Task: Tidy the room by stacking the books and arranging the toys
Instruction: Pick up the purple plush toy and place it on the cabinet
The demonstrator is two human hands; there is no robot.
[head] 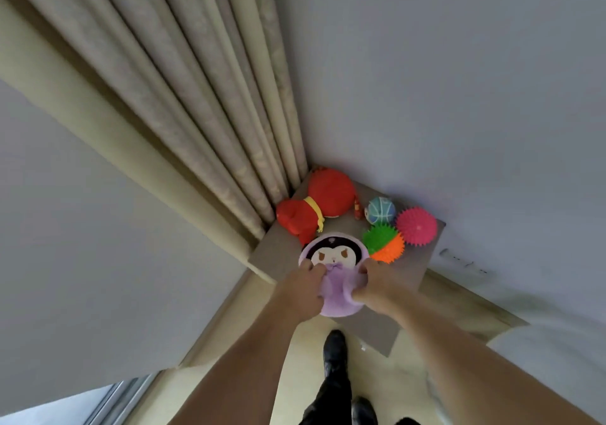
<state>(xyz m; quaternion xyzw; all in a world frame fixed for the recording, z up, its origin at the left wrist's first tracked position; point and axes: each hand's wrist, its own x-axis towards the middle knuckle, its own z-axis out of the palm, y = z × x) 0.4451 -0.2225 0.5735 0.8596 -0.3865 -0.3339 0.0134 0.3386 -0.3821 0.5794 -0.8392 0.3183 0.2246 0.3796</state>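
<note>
A: Where are we with the toys?

B: We have the purple plush in both hands at the near edge of the grey desk in the corner. Our left hand is clenched on its left side and our right hand on its right, fingers dug into the soft body below the printed face.

A: Is it set down or in the air?

B: We cannot tell; it sits over the front edge, so our guess is that we are placing it.

A: And the rest?

B: From the plush, the red plush gourd lies at about eleven o'clock, against the curtain. The small blue ball is at one o'clock by the wall. The green and orange spiky ball is at two o'clock, just beside the plush, and the pink spiky ball touches it on the far side.

A: So the toys are nearly done?

B: We judge so: four are grouped on the desk and this plush looks like the fifth. It needs letting go, perhaps a nudge inward so it does not tip off the edge.

A: And the books?

B: None show from here, so we cannot say whether they are stacked.
</note>
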